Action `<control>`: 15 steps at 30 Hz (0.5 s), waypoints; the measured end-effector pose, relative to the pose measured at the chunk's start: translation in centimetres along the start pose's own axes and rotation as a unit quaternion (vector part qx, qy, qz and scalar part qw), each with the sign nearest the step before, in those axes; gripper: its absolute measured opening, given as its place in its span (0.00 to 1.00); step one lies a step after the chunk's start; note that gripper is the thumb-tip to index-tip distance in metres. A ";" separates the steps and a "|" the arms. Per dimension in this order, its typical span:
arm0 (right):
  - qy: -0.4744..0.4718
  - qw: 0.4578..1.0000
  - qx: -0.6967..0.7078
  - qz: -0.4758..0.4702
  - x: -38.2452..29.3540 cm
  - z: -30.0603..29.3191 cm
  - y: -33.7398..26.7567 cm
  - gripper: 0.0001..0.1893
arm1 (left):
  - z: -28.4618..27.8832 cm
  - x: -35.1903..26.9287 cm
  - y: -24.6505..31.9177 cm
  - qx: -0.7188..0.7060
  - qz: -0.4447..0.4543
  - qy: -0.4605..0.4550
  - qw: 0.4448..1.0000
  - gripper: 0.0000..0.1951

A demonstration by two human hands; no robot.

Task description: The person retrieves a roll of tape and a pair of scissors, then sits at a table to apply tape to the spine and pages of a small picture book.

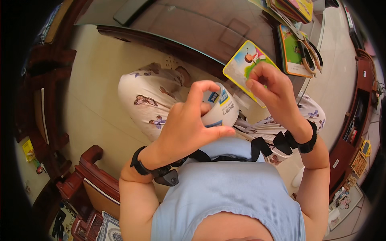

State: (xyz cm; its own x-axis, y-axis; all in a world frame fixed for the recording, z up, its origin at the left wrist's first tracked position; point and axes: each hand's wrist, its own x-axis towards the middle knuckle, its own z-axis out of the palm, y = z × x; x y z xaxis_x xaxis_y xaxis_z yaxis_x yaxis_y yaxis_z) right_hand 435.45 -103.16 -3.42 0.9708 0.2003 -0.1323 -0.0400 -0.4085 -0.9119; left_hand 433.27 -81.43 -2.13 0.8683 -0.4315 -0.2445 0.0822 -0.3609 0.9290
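Note:
My left hand (187, 120) is around a roll of clear adhesive tape (226, 110), its fingers reaching into the core and the thumb along the near side. The Deli roll has blue and white printing inside its core. My right hand (271, 87) is bent over a picture card (238, 67) with a yellow border, thumb and forefinger close together. Whether those fingertips pinch the card or a tape end is not clear. Part of the card overhangs the glass table edge. Beside the roll, a pale translucent strip (241, 101) shows near the card's lower edge.
Scissors (307, 51) lie on a stack of picture cards (291, 57) at the right of the glass-topped table (193, 27). More cards (294, 9) are piled behind. My knees (144, 102) are below the table's edge. A carved wooden chair (93, 168) stands at left.

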 end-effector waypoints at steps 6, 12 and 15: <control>0.022 0.999 0.012 0.022 0.7 -0.6 0.5 0.06 | -0.8 0.9 0.6 -0.023 -0.055 -0.019 0.998 0.25; -0.026 0.998 -0.013 0.047 2.5 -1.6 0.7 0.09 | -1.8 0.9 -0.2 -0.133 -0.050 -0.133 0.981 0.17; -0.051 0.996 -0.048 0.058 3.1 -1.5 0.5 0.10 | -2.4 1.4 0.0 -0.126 -0.084 -0.170 0.974 0.17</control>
State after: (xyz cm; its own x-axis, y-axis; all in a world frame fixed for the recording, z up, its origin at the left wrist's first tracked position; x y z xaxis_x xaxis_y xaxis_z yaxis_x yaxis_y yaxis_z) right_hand 438.82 -104.06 -3.72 0.9315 0.2338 -0.2786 -0.1239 -0.5163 -0.8474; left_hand 435.64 -80.08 -1.85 0.6245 -0.6479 -0.4361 0.3636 -0.2530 0.8965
